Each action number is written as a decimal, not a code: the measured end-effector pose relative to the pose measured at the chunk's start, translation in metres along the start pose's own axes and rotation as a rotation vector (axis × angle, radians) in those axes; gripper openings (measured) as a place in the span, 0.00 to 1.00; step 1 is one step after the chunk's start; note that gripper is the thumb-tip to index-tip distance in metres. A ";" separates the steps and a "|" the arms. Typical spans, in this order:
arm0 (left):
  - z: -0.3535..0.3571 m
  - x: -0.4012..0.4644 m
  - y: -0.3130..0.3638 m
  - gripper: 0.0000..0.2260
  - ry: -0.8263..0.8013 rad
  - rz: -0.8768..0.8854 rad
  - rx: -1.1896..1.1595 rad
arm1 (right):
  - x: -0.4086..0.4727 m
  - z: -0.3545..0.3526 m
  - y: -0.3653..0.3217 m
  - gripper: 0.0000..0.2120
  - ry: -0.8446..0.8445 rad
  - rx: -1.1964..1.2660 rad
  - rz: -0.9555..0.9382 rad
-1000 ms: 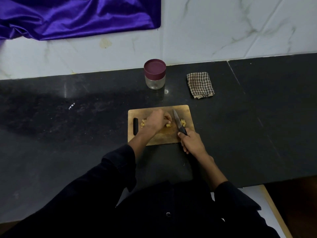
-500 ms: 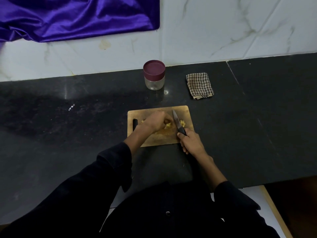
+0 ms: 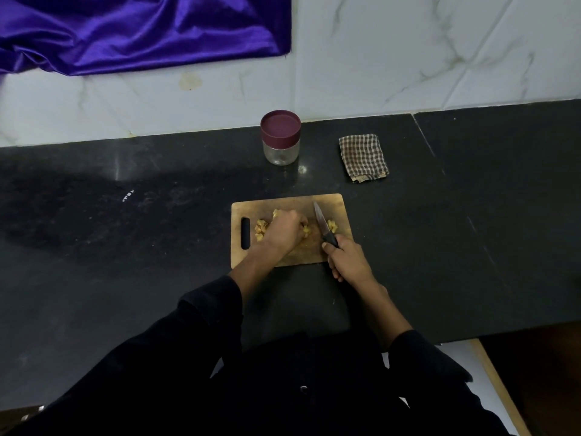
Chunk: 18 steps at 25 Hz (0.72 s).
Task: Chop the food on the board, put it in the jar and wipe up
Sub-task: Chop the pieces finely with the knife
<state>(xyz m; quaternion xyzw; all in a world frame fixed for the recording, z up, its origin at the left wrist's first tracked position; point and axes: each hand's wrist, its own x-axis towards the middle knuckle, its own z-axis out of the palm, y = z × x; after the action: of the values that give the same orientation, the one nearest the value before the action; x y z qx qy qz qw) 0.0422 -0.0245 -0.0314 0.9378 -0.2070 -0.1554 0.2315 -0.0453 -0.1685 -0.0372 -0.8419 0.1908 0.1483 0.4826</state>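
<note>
Left hand (image 3: pixel 284 229): curled over the middle of the food, fingers bent down onto the pieces; whether it pinches one or only gathers them cannot be told.
Right hand (image 3: pixel 347 261): wrapped round the black handle of the knife (image 3: pixel 323 225), at the board's near right corner.
Food (image 3: pixel 261 229): small yellowish chunks on the board, a cluster showing left of the left hand, a few more just right of the blade.
Board (image 3: pixel 314 256): wooden, lies on the dark table (image 3: pixel 125 262) with its long side running left to right, handle slot at the left end.
Knife line: blade points away from the person, tilted a little left, just beside the left hand's fingertips.
Key relation: the food under the left hand lies directly left of the blade, so the left hand is the nearer one to feed it.
Jar (image 3: pixel 280 137): beyond the board, lid on, apparently empty.
Cloth (image 3: pixel 363 158): folded, checked, to the right of the jar.
Stage: likely chopping; filling and wiping not yet begun.
</note>
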 end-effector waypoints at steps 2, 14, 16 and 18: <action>0.008 -0.007 0.002 0.09 0.069 -0.054 -0.048 | -0.001 -0.001 -0.003 0.07 -0.009 -0.007 -0.004; 0.031 -0.017 -0.004 0.10 0.211 -0.047 -0.155 | 0.007 0.005 -0.026 0.09 -0.074 -0.292 0.035; 0.030 -0.017 -0.003 0.11 0.224 -0.048 -0.171 | 0.000 0.005 -0.022 0.11 -0.016 -0.324 0.022; 0.030 -0.017 -0.003 0.11 0.231 -0.056 -0.184 | -0.012 0.010 -0.015 0.10 -0.002 -0.333 0.006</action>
<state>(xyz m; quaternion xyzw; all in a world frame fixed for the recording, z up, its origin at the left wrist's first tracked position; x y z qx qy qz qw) 0.0176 -0.0251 -0.0549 0.9296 -0.1376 -0.0711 0.3344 -0.0494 -0.1510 -0.0252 -0.9094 0.1658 0.1800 0.3363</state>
